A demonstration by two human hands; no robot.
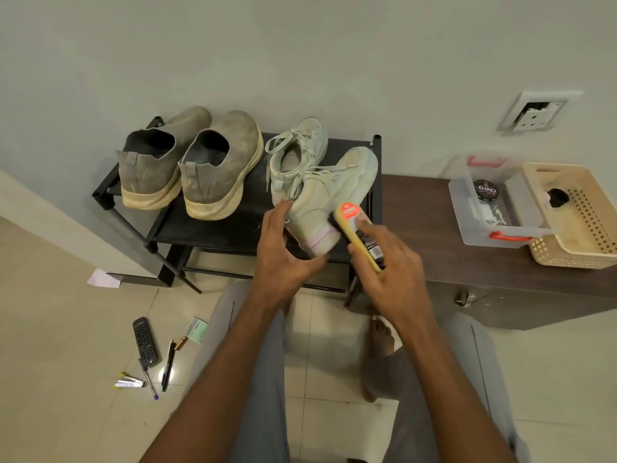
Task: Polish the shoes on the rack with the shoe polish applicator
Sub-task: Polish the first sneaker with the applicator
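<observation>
Hands, head view: left hand (pixel 283 252) grips the heel of a pale laced sneaker (pixel 329 195); right hand (pixel 390 265) is clamped on the shoe polish applicator (pixel 359 233).
Applicator: its dark end touches the sneaker's side; the contact patch is hidden.
Sneaker: tilted over the black rack (pixel 213 228).
Rack: second pale sneaker (pixel 300 152) and grey pair (pixel 190 162) on top.
Hard to make out: applicator label, blurred.

On the tiled floor (pixel 66 329) at the left lie a remote control (pixel 144 342), two pens (pixel 168 365), a small tube (pixel 128 383) and a scrap of paper (pixel 103 279). A wall socket (pixel 534 111) sits on the wall at the upper right.
</observation>
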